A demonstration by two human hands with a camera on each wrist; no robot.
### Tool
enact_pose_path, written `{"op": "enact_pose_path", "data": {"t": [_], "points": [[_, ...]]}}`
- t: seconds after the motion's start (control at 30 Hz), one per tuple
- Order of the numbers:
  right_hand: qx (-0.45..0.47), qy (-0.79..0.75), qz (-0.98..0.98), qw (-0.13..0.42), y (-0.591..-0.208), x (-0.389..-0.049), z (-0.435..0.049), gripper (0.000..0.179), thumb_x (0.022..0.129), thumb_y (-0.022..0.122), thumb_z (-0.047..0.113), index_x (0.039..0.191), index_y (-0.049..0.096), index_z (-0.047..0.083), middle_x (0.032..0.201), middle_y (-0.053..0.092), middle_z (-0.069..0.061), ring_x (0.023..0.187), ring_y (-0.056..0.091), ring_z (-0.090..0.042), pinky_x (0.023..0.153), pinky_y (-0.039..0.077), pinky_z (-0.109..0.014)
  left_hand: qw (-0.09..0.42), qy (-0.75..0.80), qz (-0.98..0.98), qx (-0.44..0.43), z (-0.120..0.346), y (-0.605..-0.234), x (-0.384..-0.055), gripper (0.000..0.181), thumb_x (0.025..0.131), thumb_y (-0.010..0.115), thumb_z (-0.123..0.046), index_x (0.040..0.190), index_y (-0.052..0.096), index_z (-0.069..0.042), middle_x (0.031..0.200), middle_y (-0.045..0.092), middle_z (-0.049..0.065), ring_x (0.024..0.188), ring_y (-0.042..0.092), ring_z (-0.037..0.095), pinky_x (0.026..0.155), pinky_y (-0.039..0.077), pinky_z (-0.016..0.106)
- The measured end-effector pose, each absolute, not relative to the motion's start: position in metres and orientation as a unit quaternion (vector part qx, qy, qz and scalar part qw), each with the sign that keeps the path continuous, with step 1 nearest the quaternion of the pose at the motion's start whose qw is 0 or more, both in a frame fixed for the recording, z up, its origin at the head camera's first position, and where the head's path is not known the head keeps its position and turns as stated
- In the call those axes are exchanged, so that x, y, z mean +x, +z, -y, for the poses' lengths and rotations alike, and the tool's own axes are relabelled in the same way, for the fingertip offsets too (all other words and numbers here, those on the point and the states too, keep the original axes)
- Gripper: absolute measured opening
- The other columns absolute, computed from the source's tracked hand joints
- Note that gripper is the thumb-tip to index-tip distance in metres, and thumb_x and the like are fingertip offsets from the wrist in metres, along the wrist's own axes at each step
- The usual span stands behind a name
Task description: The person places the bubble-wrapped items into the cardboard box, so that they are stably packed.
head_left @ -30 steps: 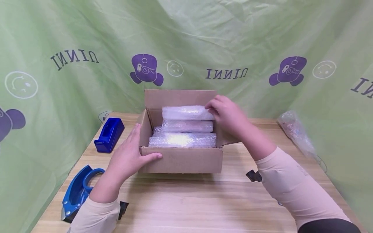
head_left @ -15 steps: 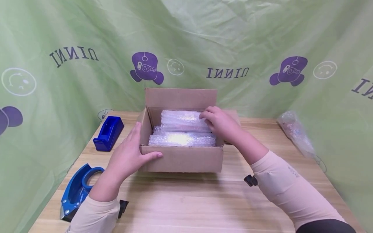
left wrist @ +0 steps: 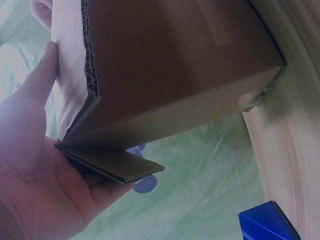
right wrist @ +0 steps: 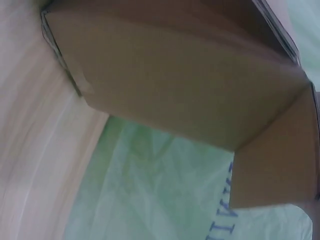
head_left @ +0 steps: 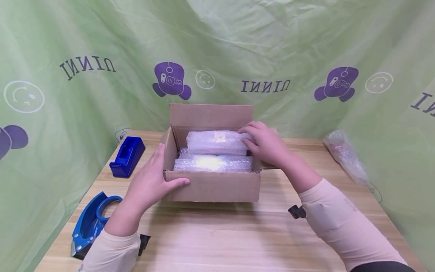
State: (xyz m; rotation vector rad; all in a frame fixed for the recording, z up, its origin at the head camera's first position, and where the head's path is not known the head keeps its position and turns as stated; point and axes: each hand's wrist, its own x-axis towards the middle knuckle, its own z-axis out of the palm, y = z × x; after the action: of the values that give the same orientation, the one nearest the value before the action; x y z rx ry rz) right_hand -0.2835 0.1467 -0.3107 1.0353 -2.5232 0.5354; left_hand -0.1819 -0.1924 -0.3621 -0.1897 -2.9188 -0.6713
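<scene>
An open cardboard box (head_left: 214, 187) stands on the table, holding several bubble-wrapped packages. My left hand (head_left: 147, 185) holds its front left corner, thumb on the front side and fingers along the left flap. In the left wrist view, the left hand (left wrist: 45, 170) spans the corner between two flaps. My right hand (head_left: 266, 143) reaches in from the right and pinches the right end of the rear bubble-wrapped package (head_left: 210, 140). Another bubble-wrapped package (head_left: 200, 163) lies nearer the front. The right wrist view shows the box's outer side (right wrist: 165, 85); the right fingers are hidden there.
A blue desktop tape dispenser (head_left: 127, 156) stands left of the box. Closer to me lies a blue handheld tape dispenser (head_left: 90, 224), partly behind the left forearm. At the right edge rests a clear plastic bag (head_left: 344, 155). Green curtain (head_left: 217, 49) surrounds the wooden table (head_left: 217, 238).
The rear package has come down lower and forward in the box, covering much of the one before it. My right hand moved left and down, then slightly back right. The left hand stays put.
</scene>
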Motion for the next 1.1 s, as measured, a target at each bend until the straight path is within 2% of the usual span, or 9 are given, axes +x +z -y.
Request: {"op": "enact_pose_path", "data": {"t": [0.27,0.47,0.57,0.73,0.83,0.93,1.1], "points": [[0.285,0.251,0.904,0.195,-0.301,-0.285,-0.188,0.038,0.098,0.060,0.027,0.130,0.060,0.006,0.130,0.059,-0.013,0.123,0.050,-0.033,0.108,0.037,-0.055,0.071,-0.223,0.970,-0.062,0.192,-0.363,-0.182,0.134,0.068,0.059,-0.085,0.158,0.001,-0.005,0.164,0.012,0.019,0.146,0.025,0.043,0.112,0.030,0.062],[0.186,0.267,0.922,0.209,-0.304,-0.291,-0.231,0.057,0.101,0.051,0.041,0.144,0.045,0.006,0.137,0.052,-0.020,0.119,0.051,-0.040,0.102,0.040,-0.060,0.072,-0.222,0.970,-0.063,0.192,-0.363,-0.183,0.135,0.068,0.060,-0.085,0.158,0.001,-0.004,0.163,0.012,0.020,0.146,0.025,0.043,0.112,0.030,0.062],[0.135,0.259,0.933,0.210,-0.311,-0.297,-0.257,0.068,0.098,0.054,0.046,0.150,0.036,0.005,0.140,0.048,-0.024,0.124,0.045,-0.044,0.105,0.035,-0.063,0.067,-0.223,0.971,-0.060,0.192,-0.362,-0.183,0.135,0.068,0.060,-0.085,0.158,0.000,-0.005,0.164,0.011,0.019,0.146,0.024,0.044,0.112,0.029,0.062],[0.058,0.246,0.949,0.188,-0.333,-0.309,-0.303,0.083,0.095,0.056,0.051,0.153,0.025,0.001,0.148,0.036,-0.031,0.137,0.030,-0.051,0.113,0.022,-0.066,0.063,-0.225,0.971,-0.057,0.192,-0.361,-0.182,0.135,0.068,0.060,-0.085,0.158,-0.001,-0.005,0.164,0.011,0.019,0.146,0.025,0.044,0.112,0.030,0.062],[0.016,0.246,0.955,0.167,-0.345,-0.313,-0.331,0.089,0.095,0.056,0.053,0.154,0.020,-0.003,0.150,0.030,-0.035,0.136,0.028,-0.055,0.112,0.021,-0.067,0.063,-0.226,0.970,-0.058,0.192,-0.359,-0.182,0.134,0.069,0.061,-0.084,0.158,0.000,-0.004,0.164,0.011,0.020,0.146,0.024,0.043,0.112,0.030,0.062],[-0.023,0.256,0.956,0.144,-0.357,-0.312,-0.355,0.095,0.093,0.055,0.057,0.154,0.016,-0.005,0.146,0.029,-0.039,0.129,0.032,-0.058,0.106,0.028,-0.070,0.062,-0.227,0.970,-0.059,0.191,-0.358,-0.182,0.133,0.069,0.062,-0.083,0.158,0.001,-0.004,0.163,0.011,0.020,0.146,0.024,0.043,0.112,0.030,0.061],[-0.071,0.246,0.960,0.114,-0.376,-0.310,-0.390,0.107,0.089,0.054,0.066,0.152,0.012,-0.009,0.141,0.027,-0.046,0.124,0.031,-0.063,0.101,0.028,-0.074,0.058,-0.225,0.971,-0.057,0.191,-0.358,-0.181,0.134,0.069,0.061,-0.083,0.158,0.000,-0.004,0.164,0.011,0.020,0.146,0.024,0.043,0.112,0.030,0.062]]}}
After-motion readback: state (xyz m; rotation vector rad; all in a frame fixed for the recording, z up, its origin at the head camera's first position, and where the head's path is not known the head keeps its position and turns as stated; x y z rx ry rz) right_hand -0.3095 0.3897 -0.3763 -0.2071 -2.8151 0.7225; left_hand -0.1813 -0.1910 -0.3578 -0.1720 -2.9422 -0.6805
